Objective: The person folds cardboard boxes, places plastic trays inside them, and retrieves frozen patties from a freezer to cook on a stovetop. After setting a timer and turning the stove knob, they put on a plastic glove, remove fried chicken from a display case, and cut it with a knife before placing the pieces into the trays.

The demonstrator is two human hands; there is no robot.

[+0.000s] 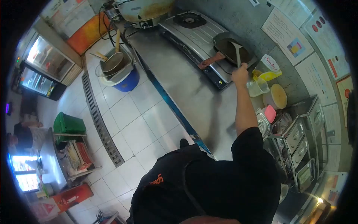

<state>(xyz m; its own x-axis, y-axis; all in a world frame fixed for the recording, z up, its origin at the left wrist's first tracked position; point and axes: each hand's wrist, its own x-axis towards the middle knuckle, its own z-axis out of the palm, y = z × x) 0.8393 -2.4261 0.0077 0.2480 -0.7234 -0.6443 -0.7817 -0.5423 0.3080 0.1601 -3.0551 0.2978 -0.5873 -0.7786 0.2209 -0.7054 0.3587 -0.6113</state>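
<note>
My right hand point(240, 76) is closed around the handle of a pale spatula point(238, 52), whose head rests inside a dark frying pan point(222, 40). The pan sits on the near burner of a silver two-burner gas stove point(201, 35), its brown handle pointing toward the front edge. What lies in the pan is too dark to make out. Beside my wrist are a clear plastic jug point(258, 88), a white and yellow packet point(270, 65) and a beige round tub point(276, 98). My left hand is out of view.
A steel counter point(179, 82) runs under the stove. Lidded steel containers point(296, 136) fill a rack at right. A blue bucket point(128, 83) holding strainers stands on the tiled floor point(130, 123). Another person point(28, 130) is at far left, near a green bin point(69, 123).
</note>
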